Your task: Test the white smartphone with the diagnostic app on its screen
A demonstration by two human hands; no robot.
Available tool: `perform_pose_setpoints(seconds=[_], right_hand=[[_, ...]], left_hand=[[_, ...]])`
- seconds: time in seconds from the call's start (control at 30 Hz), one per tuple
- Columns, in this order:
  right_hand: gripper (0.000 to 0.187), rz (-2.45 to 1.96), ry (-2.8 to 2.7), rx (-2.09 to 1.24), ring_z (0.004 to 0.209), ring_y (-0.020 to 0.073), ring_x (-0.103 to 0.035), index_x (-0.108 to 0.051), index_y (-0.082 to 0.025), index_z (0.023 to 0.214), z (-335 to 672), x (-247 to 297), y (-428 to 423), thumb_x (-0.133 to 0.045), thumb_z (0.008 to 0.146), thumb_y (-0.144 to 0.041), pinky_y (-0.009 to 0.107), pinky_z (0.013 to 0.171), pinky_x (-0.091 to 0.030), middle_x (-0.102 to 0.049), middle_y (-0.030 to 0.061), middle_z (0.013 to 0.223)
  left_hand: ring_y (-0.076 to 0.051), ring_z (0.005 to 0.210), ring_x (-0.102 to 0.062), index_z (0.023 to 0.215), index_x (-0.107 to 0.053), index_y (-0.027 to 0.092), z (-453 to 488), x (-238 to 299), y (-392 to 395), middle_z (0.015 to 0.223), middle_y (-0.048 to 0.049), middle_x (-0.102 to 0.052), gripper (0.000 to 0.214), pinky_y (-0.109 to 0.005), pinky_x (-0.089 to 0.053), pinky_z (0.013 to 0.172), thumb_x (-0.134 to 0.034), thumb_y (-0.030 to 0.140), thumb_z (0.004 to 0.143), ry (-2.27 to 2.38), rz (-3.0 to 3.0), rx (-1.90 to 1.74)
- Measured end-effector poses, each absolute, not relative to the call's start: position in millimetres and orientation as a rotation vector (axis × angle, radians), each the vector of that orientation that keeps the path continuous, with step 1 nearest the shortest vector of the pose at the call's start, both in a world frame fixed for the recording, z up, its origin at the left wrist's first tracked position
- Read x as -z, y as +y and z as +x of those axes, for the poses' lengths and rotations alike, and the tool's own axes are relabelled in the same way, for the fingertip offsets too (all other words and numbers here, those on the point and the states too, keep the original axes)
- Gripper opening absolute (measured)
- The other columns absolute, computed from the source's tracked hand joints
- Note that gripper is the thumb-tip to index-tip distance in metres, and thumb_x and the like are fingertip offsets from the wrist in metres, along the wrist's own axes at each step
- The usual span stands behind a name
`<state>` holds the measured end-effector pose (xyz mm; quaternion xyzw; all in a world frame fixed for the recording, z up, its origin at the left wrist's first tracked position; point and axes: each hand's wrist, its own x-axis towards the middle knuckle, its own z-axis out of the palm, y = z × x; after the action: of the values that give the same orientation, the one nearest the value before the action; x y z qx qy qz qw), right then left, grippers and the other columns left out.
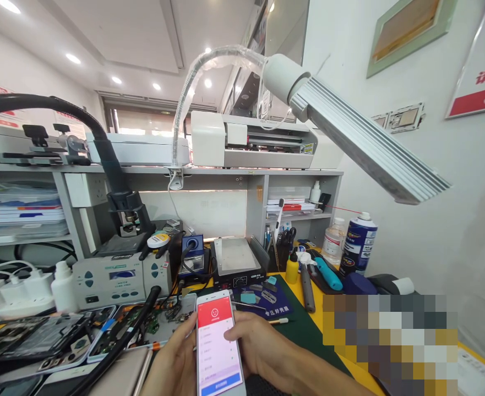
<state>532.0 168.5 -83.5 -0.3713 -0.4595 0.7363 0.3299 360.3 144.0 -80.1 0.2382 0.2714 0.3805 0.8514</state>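
Observation:
A white smartphone (218,352) is held upright at the bottom middle of the head view. Its lit screen has a red top with a round face icon, a list on white, and a blue bar at the bottom. My left hand (176,355) is closed around the phone's left edge, its fingers mostly hidden behind. From the right, my right hand (261,342) grips the other edge, with the thumb lying over the screen. Behind the phone lies a dark green mat (298,322) with a cotton swab (281,321) on it.
Trays of phone parts (56,344) fill the left, crossed by a black hose (122,346). Behind stand a grey rework station (118,279) and a flat heating plate (236,257). A yellow bottle (292,269) and a spray can (358,245) are rightward. A lamp (366,135) hangs overhead.

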Motion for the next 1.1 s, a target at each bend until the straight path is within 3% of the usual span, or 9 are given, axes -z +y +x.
perform_pose_setpoints(seconds=[0.17,0.3,0.43,0.6,0.83,0.97,1.1], right_hand=[[0.060,-0.952,-1.284,-1.904,0.082,0.0263,-0.071,-0.068,-0.016,0.107,533,82,168,-0.066,0.047,-0.010,0.033,0.067,-0.050,-0.075,0.0071,0.092],[0.065,-0.957,-1.342,-1.881,0.079,0.0236,-0.070,-0.068,-0.016,0.109,535,82,167,-0.069,0.045,-0.006,0.028,0.064,-0.048,-0.075,0.0048,0.091],[0.065,-0.940,-1.366,-1.865,0.079,0.0230,-0.070,-0.068,-0.017,0.110,535,84,168,-0.069,0.046,-0.006,0.026,0.062,-0.047,-0.075,0.0041,0.092],[0.062,-0.894,-1.306,-1.919,0.083,0.0255,-0.071,-0.069,-0.017,0.108,535,87,169,-0.065,0.047,-0.007,0.033,0.071,-0.051,-0.076,0.0056,0.093],[0.061,-0.967,-1.226,-1.934,0.072,0.0230,-0.069,-0.069,-0.015,0.104,532,79,167,-0.054,0.045,-0.014,0.030,0.062,-0.048,-0.076,0.0073,0.086],[0.058,-1.013,-1.193,-1.934,0.075,0.0244,-0.068,-0.067,-0.016,0.107,532,76,167,-0.055,0.051,-0.022,0.033,0.064,-0.048,-0.075,0.0081,0.089],[0.048,-0.976,-1.223,-1.954,0.081,0.0251,-0.067,-0.066,-0.017,0.109,534,78,168,-0.057,0.067,-0.037,0.036,0.069,-0.049,-0.075,0.0088,0.093]], left_hand=[[-0.036,0.115,-0.070,0.155,-0.038,0.016,365,81,141,0.130,-0.0168,-0.073,0.070,-0.048,-0.051,0.099,-0.059,0.041,0.093,0.630,0.498,-0.861],[-0.037,0.113,-0.070,0.153,-0.039,0.015,367,79,140,0.127,-0.0173,-0.074,0.068,-0.048,-0.052,0.096,-0.058,0.042,0.093,0.611,0.479,-0.822],[-0.037,0.111,-0.071,0.153,-0.039,0.015,367,80,137,0.125,-0.0176,-0.075,0.070,-0.050,-0.051,0.096,-0.058,0.045,0.093,0.618,0.533,-0.852],[-0.036,0.111,-0.071,0.153,-0.039,0.014,368,81,136,0.122,-0.0170,-0.076,0.070,-0.049,-0.050,0.097,-0.060,0.042,0.093,0.731,0.593,-0.882],[-0.038,0.118,-0.068,0.156,-0.036,0.012,370,77,133,0.125,-0.0188,-0.075,0.076,-0.052,-0.048,0.103,-0.063,0.043,0.092,0.683,0.650,-0.894],[-0.039,0.123,-0.065,0.156,-0.037,0.015,369,71,133,0.135,-0.0184,-0.070,0.075,-0.056,-0.044,0.107,-0.069,0.029,0.089,0.756,0.719,-0.921],[-0.040,0.126,-0.063,0.157,-0.036,0.019,366,72,136,0.143,-0.0178,-0.064,0.075,-0.058,-0.042,0.109,-0.068,0.025,0.089,0.739,0.733,-0.933]])
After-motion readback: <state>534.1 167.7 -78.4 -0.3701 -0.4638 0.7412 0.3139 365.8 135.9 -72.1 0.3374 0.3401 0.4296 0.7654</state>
